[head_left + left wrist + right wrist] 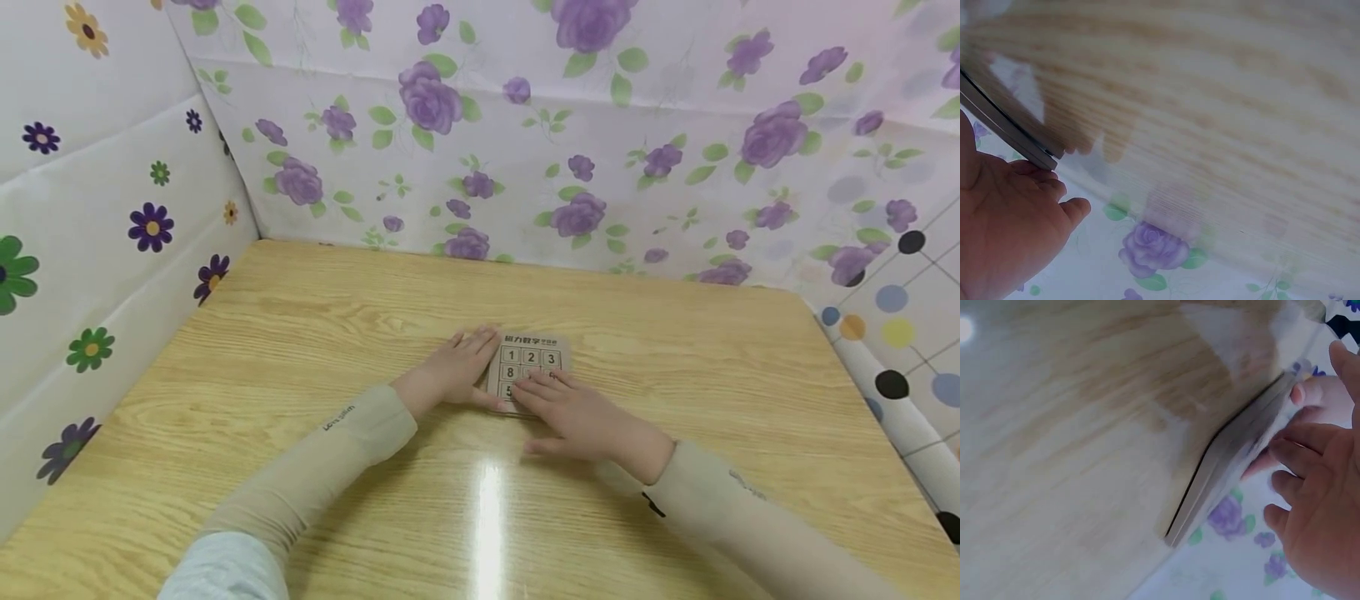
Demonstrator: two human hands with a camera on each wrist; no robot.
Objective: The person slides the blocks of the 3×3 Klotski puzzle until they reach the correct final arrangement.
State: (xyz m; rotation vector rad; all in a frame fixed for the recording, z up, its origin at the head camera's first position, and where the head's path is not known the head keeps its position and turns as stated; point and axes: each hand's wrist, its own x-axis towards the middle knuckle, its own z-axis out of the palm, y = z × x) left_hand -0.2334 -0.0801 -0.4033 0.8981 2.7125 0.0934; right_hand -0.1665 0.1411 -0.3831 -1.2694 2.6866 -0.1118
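A flat sliding number puzzle with a beige frame and black digits lies on the wooden table. Its top row reads 1, 2, 3, with an 8 at the left of the middle row. My left hand rests along the puzzle's left side, fingers straight, thumb by the lower left corner. Over the lower right tiles lies my right hand, its extended fingers on the surface, hiding several tiles. The right wrist view shows the puzzle's side edge with the right fingers above its face.
The wooden table spreads around the puzzle on all sides. Behind it hangs a cloth with purple roses. A flower-patterned cloth stands at the left, and a dotted one at the right.
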